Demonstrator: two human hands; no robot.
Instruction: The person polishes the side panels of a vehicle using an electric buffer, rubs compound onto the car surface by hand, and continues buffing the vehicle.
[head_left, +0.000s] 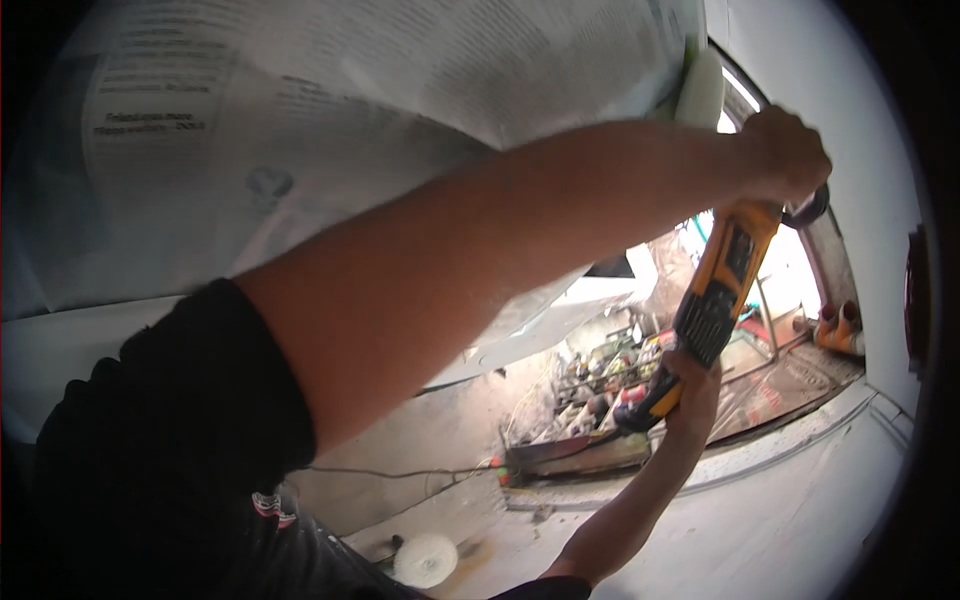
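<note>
My left arm reaches across the view, and my left hand (787,155) is closed around the front end of a yellow and black power polisher (725,275). My right hand (692,392) wraps the rear handle of the same tool, lower down. The polisher is held tilted, its front end close to a white panel (860,150) on the right. A dark rounded part (808,207) sticks out beside my left hand; whether it touches the panel I cannot tell. A dark cord (400,472) runs toward the tool's rear.
Newspaper sheets (300,130) cover a large surface at the upper left. Below, a cluttered rack (600,400) holds several bottles and cans. A white round pad (425,560) lies low in the view. Orange-brown pipes (840,330) stand at the right.
</note>
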